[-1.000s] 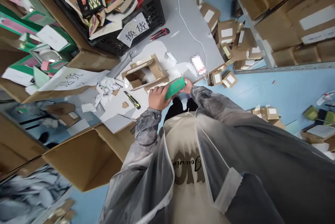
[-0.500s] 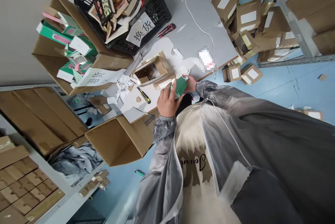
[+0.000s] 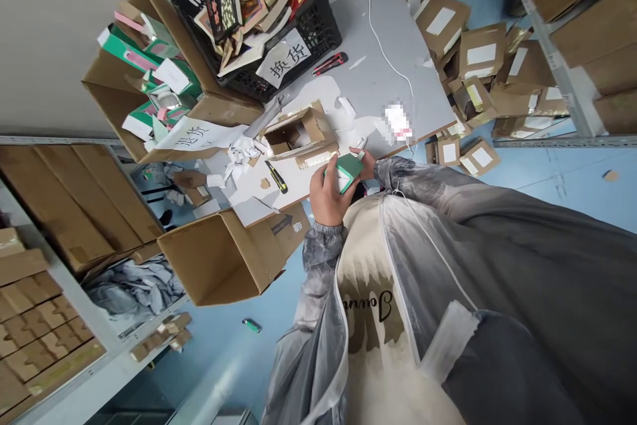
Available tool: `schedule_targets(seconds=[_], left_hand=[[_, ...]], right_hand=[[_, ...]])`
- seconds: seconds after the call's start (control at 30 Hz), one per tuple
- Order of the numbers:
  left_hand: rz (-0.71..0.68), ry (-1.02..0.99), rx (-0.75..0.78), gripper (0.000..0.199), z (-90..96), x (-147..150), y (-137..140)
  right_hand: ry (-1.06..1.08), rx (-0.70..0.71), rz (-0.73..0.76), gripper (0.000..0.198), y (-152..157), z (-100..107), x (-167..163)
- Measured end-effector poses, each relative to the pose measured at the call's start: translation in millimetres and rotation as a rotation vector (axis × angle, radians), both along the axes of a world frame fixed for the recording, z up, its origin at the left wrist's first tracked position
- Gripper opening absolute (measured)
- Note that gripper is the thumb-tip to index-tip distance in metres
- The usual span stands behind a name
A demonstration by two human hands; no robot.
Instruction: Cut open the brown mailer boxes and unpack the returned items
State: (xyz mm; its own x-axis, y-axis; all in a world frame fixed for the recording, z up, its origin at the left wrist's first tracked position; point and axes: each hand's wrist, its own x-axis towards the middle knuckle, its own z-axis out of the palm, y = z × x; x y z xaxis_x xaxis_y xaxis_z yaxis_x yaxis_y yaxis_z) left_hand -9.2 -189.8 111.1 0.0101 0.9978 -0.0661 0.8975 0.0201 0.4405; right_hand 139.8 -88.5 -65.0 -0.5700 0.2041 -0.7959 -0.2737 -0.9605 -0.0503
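A small green box [image 3: 350, 166] with a white face is held in front of my body, over the table's front edge. My left hand [image 3: 327, 195] is closed around its left side, fingers bent over the top and thumb at the white face. My right hand [image 3: 367, 164] grips the right end, its fingers partly hidden by the box. Just beyond the box lies an opened cardboard carton [image 3: 301, 133] with its flaps up. Left of my left hand is a yellow-and-black utility knife [image 3: 277, 177] on the table.
A black crate [image 3: 318, 24] of books and a cardboard box [image 3: 112, 90] of green-and-white boxes stand farther back. A red utility knife [image 3: 330, 64] and paper scraps [image 3: 243, 148] lie on the table [image 3: 358, 27]. An open carton [image 3: 199, 266] sits left; parcels [image 3: 480, 54] pile up right.
The green box has been turned in my hands, so its white face now shows. My view has shifted slightly, moving the table items to the right in the picture.
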Motion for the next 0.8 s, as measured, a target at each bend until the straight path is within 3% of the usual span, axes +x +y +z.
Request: schedule_targets(seconds=[0.1,0.27,0.4,0.53,0.63,0.73,0.8], left_hand=[[-0.01,0.034,0.016,0.097,13.2,-1.2,-6.6],[0.075,0.057,0.026,0.104,28.9,-6.8,-9.7],[0.067,0.065,0.029,0.103,47.4,-18.4,-13.8],[0.276,0.026,0.129,0.101,59.8,-49.4,-39.0],[0.515,-0.088,0.11,0.093,44.4,-88.9,-66.8],[0.708,-0.215,0.003,0.078,3.4,-124.4,-79.9],[0.78,-0.323,-0.133,0.073,-28.4,-133.8,-72.5]], right_hand=[[0.003,0.015,-0.023,0.046,2.0,2.5,1.9],[0.066,-0.097,-0.005,0.055,3.8,6.8,1.0],[0.059,-0.054,-0.065,0.063,4.1,6.3,6.4],[-0.073,0.007,-0.08,0.045,6.6,-1.1,14.9],[-0.167,0.046,-0.106,0.039,12.9,-7.2,28.6],[-0.245,0.086,-0.137,0.041,20.5,-7.8,50.7],[-0.301,0.129,-0.147,0.043,23.1,-3.6,66.3]])
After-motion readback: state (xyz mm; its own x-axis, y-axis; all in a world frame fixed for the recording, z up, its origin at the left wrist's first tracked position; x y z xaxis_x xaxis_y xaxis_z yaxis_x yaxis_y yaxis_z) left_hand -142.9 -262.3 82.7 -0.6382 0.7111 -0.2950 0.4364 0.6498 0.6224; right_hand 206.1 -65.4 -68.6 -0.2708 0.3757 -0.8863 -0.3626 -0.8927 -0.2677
